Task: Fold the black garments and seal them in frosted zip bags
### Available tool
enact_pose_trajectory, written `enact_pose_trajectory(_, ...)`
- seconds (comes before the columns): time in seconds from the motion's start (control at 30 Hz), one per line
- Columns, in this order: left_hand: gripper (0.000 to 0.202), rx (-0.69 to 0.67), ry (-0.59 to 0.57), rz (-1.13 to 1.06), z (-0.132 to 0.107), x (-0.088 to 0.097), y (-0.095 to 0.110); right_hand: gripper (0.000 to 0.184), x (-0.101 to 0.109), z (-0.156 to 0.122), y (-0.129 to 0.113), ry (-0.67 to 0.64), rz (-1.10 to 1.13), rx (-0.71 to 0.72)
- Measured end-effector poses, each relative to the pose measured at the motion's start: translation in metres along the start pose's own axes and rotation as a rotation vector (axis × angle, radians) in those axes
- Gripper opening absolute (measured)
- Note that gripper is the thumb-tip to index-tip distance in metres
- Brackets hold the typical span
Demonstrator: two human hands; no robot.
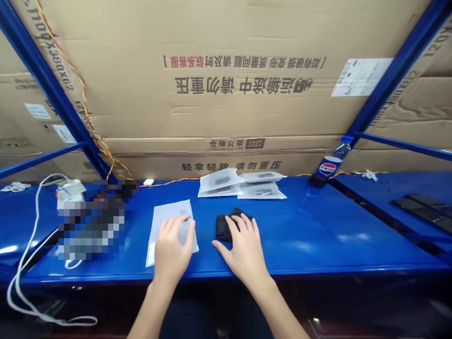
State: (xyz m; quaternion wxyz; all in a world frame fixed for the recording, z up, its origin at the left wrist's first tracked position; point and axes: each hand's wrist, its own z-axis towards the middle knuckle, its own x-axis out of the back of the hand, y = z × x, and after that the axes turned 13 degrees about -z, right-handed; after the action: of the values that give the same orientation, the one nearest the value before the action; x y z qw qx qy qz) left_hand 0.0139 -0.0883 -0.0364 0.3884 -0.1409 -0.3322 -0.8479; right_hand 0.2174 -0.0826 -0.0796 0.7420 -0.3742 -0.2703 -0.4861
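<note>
My left hand (173, 242) rests over a flat frosted plastic bag (158, 216) on the blue shelf, fingers slightly curved and thumb apart. The bag has a small white label at its lower left corner. My right hand (243, 242) lies on a black, soft-looking folded bundle (223, 229), its fingers spread over the top and its thumb at the near side. The bundle is partly covered by that hand, so its exact kind cannot be made out. Neither hand is closed round anything.
Behind the hands lie several frosted bags (221, 181) with dark contents. A Pepsi bottle (331, 164) leans at the back right. At left are a blurred-out object (99, 226), a white adapter (70, 194) and a white cable (21, 287). Cardboard (240, 117) backs the blue shelf (310, 235).
</note>
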Motion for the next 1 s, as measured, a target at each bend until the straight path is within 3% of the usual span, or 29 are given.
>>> enact_pose_trajectory(0.07, 0.02, -0.001, -0.051, -0.142, -0.003, -0.016, 0.015, 0.036, -0.004, 0.003, 0.001, -0.027, 0.046, -0.013)
enact_pose_trajectory(0.13, 0.019, 0.021, -0.069, -0.22, -0.006, -0.027, 0.024, 0.028, -0.002, 0.006, 0.004, -0.048, 0.161, -0.037)
enact_pose_trajectory(0.23, 0.021, 0.036, -0.058, -0.27, -0.01, -0.038, 0.03, 0.029, 0.012, 0.009, 0.011, -0.054, 0.418, -0.109)
enact_pose_trajectory(0.33, 0.026, -0.013, -0.112, -0.284, -0.014, -0.049, 0.034, 0.038, 0.027, 0.01, 0.026, 0.069, 0.566, -0.36)
enact_pose_trajectory(0.47, 0.032, -0.152, -0.361, -0.229, -0.019, -0.065, 0.033, 0.063, 0.038, 0.003, 0.062, 0.238, 0.315, -0.68)
enact_pose_trajectory(0.57, 0.034, -0.169, -0.466, -0.169, -0.022, -0.072, 0.029, 0.069, 0.037, -0.006, 0.085, 0.295, 0.065, -0.591)
enact_pose_trajectory(0.67, 0.041, -0.174, -0.439, -0.123, -0.023, -0.071, 0.029, 0.064, 0.029, -0.012, 0.088, 0.238, 0.002, -0.357)
enact_pose_trajectory(0.77, 0.053, -0.167, -0.406, -0.054, -0.025, -0.063, 0.026, 0.06, 0.025, -0.007, 0.082, 0.099, 0.019, -0.269)
enact_pose_trajectory(0.87, 0.052, -0.127, -0.362, 0.03, -0.028, -0.047, 0.012, 0.041, 0.032, 0.003, 0.079, 0.061, 0.126, -0.358)
enact_pose_trajectory(1.0, 0.045, -0.052, -0.306, 0.107, -0.026, -0.02, -0.017, 0.032, 0.045, 0.012, 0.092, 0.144, 0.233, -0.646)
